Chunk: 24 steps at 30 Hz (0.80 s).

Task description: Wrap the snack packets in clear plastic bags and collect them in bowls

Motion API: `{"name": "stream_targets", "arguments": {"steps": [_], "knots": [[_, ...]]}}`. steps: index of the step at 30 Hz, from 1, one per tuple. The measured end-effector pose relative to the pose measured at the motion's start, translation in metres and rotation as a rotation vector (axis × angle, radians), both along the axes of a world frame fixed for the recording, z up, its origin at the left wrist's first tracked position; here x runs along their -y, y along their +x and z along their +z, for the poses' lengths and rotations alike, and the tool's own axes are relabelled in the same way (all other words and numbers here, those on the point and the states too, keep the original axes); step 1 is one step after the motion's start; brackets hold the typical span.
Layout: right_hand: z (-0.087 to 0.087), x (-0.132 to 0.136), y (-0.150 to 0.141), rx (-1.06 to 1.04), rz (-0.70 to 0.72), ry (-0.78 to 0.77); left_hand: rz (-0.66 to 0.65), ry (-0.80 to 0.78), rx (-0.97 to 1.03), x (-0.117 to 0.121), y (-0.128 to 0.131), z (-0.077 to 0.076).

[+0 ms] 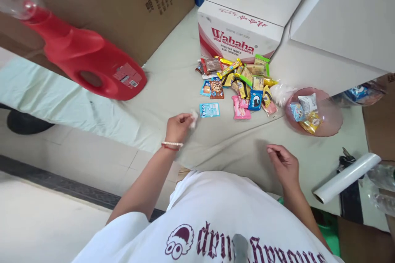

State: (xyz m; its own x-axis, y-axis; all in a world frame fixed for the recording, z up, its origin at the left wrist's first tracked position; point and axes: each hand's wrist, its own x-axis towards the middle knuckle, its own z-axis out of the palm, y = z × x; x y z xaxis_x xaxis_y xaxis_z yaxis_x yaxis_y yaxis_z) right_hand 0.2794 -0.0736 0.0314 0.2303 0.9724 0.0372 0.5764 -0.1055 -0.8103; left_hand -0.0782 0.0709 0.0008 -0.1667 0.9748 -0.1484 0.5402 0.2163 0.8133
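Observation:
My left hand (179, 128) pinches a small crumpled whitish piece (194, 119), thin like plastic film or tissue; I cannot tell which. Just beyond those fingertips lies a flat light-blue packet (209, 109). My right hand (284, 162) hovers at the table's near side, fingers curled and thumb against the forefinger, with nothing visible in it. Farther back is a pile of wrapped snacks (243, 74), including a brown cookie packet (217, 89), pink packets (241, 107) and a dark-blue packet (255, 100). A pink clear bowl (335, 117) at the right holds a few packets.
Behind the snacks stands a white Wahaha carton (237, 37). A large red detergent bottle (101, 65) is at the left, before a brown cardboard box (101, 4). A white roll (347, 178) and keys (348, 154) lie at the right edge. Wrinkled pale cloth (173, 78) covers the table.

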Motion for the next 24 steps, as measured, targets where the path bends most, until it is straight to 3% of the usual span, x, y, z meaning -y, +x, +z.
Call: {"name": "stream_targets", "arguments": {"steps": [3,6,9,12,18,22,24], "knots": [[-0.001,0.004,-0.035,-0.217,0.121,-0.101,0.037,-0.199,0.535,0.035,0.038,0.008],[0.002,-0.014,-0.07,-0.394,0.266,-0.122,-0.005,-0.299,0.793,0.064,0.081,0.016],[0.001,-0.033,-0.09,-0.466,0.316,-0.117,-0.092,-0.274,0.84,0.078,0.105,0.021],[-0.003,-0.04,-0.09,-0.587,0.285,-0.187,-0.133,-0.243,0.861,0.081,0.106,0.022],[-0.011,-0.037,-0.053,-1.009,0.013,-0.346,-0.181,-0.362,0.994,0.08,0.088,0.021],[-0.014,-0.029,-0.033,-1.075,-0.117,-0.255,-0.235,-0.386,0.983,0.079,0.088,0.017],[-0.015,-0.024,-0.026,-1.041,-0.124,-0.213,-0.199,-0.28,0.87,0.077,0.089,0.016]]}}
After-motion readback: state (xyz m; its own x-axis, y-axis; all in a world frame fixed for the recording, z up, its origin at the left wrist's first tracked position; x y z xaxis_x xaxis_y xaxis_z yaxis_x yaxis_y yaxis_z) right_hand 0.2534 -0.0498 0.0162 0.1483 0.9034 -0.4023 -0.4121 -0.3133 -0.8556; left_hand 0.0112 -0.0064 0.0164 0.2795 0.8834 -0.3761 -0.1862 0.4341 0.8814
